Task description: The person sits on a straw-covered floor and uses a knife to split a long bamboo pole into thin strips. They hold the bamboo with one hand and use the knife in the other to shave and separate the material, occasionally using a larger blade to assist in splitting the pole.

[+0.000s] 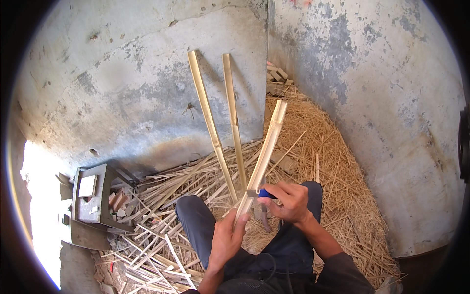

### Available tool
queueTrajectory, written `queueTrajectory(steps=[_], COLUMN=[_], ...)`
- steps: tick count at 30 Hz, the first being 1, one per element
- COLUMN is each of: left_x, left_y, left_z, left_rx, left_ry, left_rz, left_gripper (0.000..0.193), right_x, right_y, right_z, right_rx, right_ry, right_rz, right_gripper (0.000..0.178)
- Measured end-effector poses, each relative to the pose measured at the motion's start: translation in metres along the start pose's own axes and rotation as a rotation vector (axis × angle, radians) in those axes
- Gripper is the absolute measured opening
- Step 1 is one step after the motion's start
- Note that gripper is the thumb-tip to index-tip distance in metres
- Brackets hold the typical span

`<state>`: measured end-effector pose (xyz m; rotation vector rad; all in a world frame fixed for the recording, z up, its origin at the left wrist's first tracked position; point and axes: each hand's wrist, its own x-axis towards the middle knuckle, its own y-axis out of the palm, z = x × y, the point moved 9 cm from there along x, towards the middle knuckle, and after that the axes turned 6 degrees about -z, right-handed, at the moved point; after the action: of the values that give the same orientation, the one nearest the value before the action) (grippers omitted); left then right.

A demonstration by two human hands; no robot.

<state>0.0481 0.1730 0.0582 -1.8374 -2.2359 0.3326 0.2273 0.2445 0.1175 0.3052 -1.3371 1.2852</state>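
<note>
Between my knees a long split bamboo piece (266, 152) slants up and away, its hollow inner side showing. Its lower end is gripped in my left hand (226, 241), fingers wrapped round it. My right hand (291, 202) is closed on the blue handle of a knife (266, 193). The knife's flat metal blade lies across the bamboo just above my left hand; its exact shape is partly hidden.
Two more split bamboo pieces, one on the left (205, 115) and one on the right (230, 93), lean on the grey wall (147, 98). Thin strips (161, 196) litter the floor at left; shavings (342, 206) heap at right. A wooden box frame (104, 201) stands far left.
</note>
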Motion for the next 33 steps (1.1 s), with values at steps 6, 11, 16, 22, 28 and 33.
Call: queueTrajectory(steps=[6, 11, 16, 22, 28, 33], left_x=[-0.01, -0.016, -0.034, -0.083, -0.057, -0.029], left_y=[-0.002, -0.005, -0.006, -0.012, -0.015, -0.004], left_z=[0.008, 0.018, 0.035, 0.063, 0.067, 0.056], left_rx=[0.003, 0.02, 0.015, -0.006, -0.113, -0.24], left_ry=[-0.02, -0.072, -0.11, -0.272, -0.233, -0.263], left_rz=[-0.008, -0.002, 0.028, 0.222, 0.109, 0.154], left_gripper=[0.027, 0.028, 0.032, 0.037, 0.035, 0.034], right_x=[0.008, 0.009, 0.018, 0.016, -0.011, -0.021], right_y=[-0.003, -0.001, -0.01, -0.081, -0.033, 0.017], right_z=[-0.01, -0.019, -0.055, -0.206, -0.166, -0.088], right_rx=[-0.03, -0.016, 0.003, -0.121, 0.258, 0.772], right_ry=[0.021, 0.027, 0.102, 0.649, 0.663, 0.806], right_rz=[0.049, 0.018, -0.126, -0.299, -0.082, 0.133], right_gripper=[0.03, 0.029, 0.029, 0.036, 0.033, 0.026])
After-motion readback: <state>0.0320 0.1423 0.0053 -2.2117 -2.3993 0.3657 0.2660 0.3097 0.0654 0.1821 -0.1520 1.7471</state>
